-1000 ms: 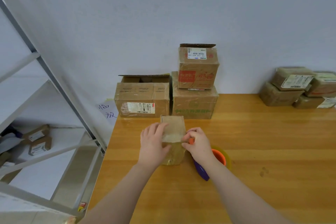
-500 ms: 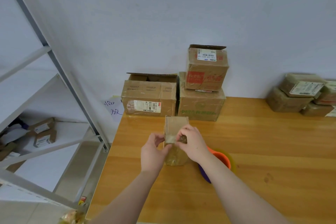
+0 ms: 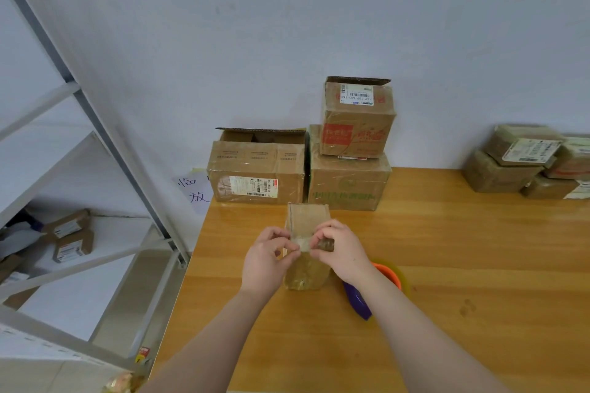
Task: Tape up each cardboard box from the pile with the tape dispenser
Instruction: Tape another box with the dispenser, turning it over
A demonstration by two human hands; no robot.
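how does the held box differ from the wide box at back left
The held box is small and narrow; the wide box is bigger. The left hand and right hand pinch the held box; the wide box sits untouched. The wide box shows a barcode label; the held box none. Both are brown cardboard.

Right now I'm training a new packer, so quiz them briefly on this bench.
1. True or false: the tape dispenser lies on the table, in neither hand.
2. What do the left hand and right hand pinch? A. the small box B. the dispenser C. nothing
3. Fill in: the dispenser lies on the small box's ___ side.
Key: 1 true; 2 A; 3 right.
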